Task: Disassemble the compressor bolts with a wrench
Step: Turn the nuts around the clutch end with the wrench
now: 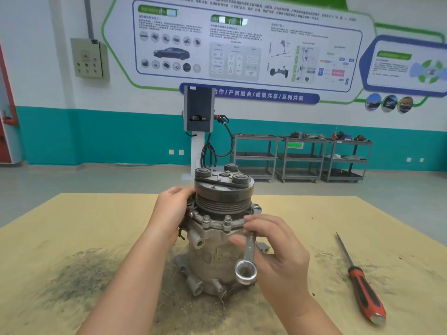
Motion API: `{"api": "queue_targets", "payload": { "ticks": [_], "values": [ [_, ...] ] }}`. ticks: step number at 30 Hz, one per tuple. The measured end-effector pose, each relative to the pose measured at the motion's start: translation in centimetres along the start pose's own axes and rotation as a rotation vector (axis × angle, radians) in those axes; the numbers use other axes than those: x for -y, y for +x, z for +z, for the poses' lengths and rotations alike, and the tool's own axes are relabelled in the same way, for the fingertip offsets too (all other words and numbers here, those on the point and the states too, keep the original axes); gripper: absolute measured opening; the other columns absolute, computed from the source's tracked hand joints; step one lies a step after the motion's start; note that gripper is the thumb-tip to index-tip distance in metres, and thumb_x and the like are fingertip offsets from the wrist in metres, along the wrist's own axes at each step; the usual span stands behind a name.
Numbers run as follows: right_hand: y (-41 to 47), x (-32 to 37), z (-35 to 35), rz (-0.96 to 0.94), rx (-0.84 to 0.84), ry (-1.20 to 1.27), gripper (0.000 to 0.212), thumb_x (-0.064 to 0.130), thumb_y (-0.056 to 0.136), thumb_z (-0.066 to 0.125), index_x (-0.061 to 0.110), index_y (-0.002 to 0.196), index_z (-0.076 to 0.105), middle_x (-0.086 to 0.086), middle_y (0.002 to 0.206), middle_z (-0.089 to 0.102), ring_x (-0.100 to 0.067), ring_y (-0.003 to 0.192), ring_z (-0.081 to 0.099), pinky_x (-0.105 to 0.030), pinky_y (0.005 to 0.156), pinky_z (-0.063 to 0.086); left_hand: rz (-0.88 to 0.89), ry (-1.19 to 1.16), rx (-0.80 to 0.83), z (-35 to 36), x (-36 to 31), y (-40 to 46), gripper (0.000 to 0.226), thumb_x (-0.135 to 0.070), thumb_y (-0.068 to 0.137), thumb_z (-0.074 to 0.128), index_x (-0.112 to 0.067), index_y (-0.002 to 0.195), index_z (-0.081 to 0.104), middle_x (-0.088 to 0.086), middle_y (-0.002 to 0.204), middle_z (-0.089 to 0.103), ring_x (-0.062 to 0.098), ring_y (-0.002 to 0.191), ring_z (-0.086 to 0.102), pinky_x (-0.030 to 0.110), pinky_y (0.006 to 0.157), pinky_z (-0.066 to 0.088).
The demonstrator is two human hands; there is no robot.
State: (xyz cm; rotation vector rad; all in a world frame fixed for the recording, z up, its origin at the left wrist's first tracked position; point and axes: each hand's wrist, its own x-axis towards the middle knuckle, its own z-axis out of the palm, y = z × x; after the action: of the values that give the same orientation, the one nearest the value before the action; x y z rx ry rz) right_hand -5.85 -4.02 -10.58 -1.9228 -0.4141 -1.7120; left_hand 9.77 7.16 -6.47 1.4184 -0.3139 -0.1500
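A grey metal compressor (210, 252) stands upright in the middle of the table, its dark pulley (223, 193) on top. Two bolt heads (217, 220) stick up from the flange on the near side. My left hand (170, 210) grips the compressor's left side just under the pulley. My right hand (273, 255) holds a silver wrench (249, 256) in front of the body. The wrench's ring end hangs low toward me; its upper end reaches the flange to the right of the bolts, hidden by my fingers.
A red-and-black handled screwdriver (360, 284) lies on the table at the right. The tan table cover (72, 226) has dark dirt stains left of and around the compressor. Beyond the table stand a charging post (198, 110) and metal shelf carts (302, 158).
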Motion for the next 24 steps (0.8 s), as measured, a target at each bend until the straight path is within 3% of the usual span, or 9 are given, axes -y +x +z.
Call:
{"api": "queue_targets", "payload": {
  "ticks": [2,5,8,10,14,19,24],
  "values": [
    [0.4,-0.1,-0.4,0.013,-0.051,0.033,0.018,0.030,0.083,0.072,0.022,0.098,0.066,0.010,0.097,0.067,-0.006,0.093,0.066,-0.023,0.082,0.054,0.009,-0.001,0.009,0.0,0.0,0.2,0.016,-0.018,0.094,0.058,-0.013,0.090,0.073,-0.009,0.068,0.073,0.005,0.060,0.066,0.025,0.053,0.044],
    [1.5,0.2,-1.0,0.216,-0.245,0.171,0.009,0.041,0.094,0.058,0.035,0.096,0.063,0.009,0.092,0.070,-0.016,0.077,0.070,-0.036,0.073,0.057,0.017,0.002,0.017,-0.1,0.0,0.3,0.018,-0.018,0.094,0.058,-0.013,0.086,0.074,-0.010,0.067,0.073,0.000,0.053,0.065,0.021,0.046,0.043],
    [2.6,-0.2,-1.8,0.438,-0.453,0.293,0.014,0.035,0.100,0.045,0.023,0.097,0.053,0.000,0.085,0.070,-0.017,0.064,0.067,-0.030,0.067,0.057,0.016,-0.012,0.024,0.0,0.0,0.3,0.017,-0.021,0.094,0.060,-0.013,0.085,0.073,-0.008,0.067,0.073,0.003,0.056,0.067,0.023,0.051,0.044],
    [3.3,-0.8,-2.7,0.603,-0.524,0.418,0.013,0.024,0.102,0.039,0.016,0.097,0.048,-0.002,0.078,0.071,-0.016,0.058,0.065,-0.026,0.061,0.056,0.020,-0.015,0.018,0.0,0.1,0.2,0.013,-0.024,0.093,0.063,-0.015,0.088,0.071,-0.006,0.071,0.074,0.010,0.067,0.069,0.026,0.056,0.045],
    [3.6,-1.9,-3.3,0.804,-0.504,0.575,0.017,0.018,0.105,0.034,0.012,0.097,0.048,-0.003,0.073,0.070,-0.013,0.056,0.062,-0.024,0.057,0.054,0.020,-0.025,0.002,-0.1,0.1,0.2,0.012,-0.026,0.091,0.067,-0.014,0.091,0.067,-0.001,0.082,0.072,0.016,0.081,0.067,0.030,0.062,0.047],
    [3.7,-2.4,-3.6,0.924,-0.430,0.692,0.018,0.018,0.105,0.035,0.009,0.098,0.049,-0.005,0.073,0.070,-0.014,0.055,0.059,-0.025,0.056,0.054,0.028,0.002,0.034,-0.2,0.0,0.1,0.018,-0.022,0.094,0.062,-0.013,0.083,0.072,-0.008,0.065,0.073,0.000,0.054,0.066,0.026,0.055,0.044],
    [4.0,-3.2,-4.5,1.027,-0.360,0.756,0.021,0.017,0.105,0.034,0.007,0.100,0.051,-0.006,0.070,0.070,-0.014,0.053,0.059,-0.025,0.054,0.054,0.024,0.017,0.025,0.1,0.0,0.0,0.016,-0.027,0.095,0.061,-0.015,0.089,0.070,-0.003,0.077,0.075,0.003,0.062,0.067,0.025,0.054,0.043]
  ]
}}
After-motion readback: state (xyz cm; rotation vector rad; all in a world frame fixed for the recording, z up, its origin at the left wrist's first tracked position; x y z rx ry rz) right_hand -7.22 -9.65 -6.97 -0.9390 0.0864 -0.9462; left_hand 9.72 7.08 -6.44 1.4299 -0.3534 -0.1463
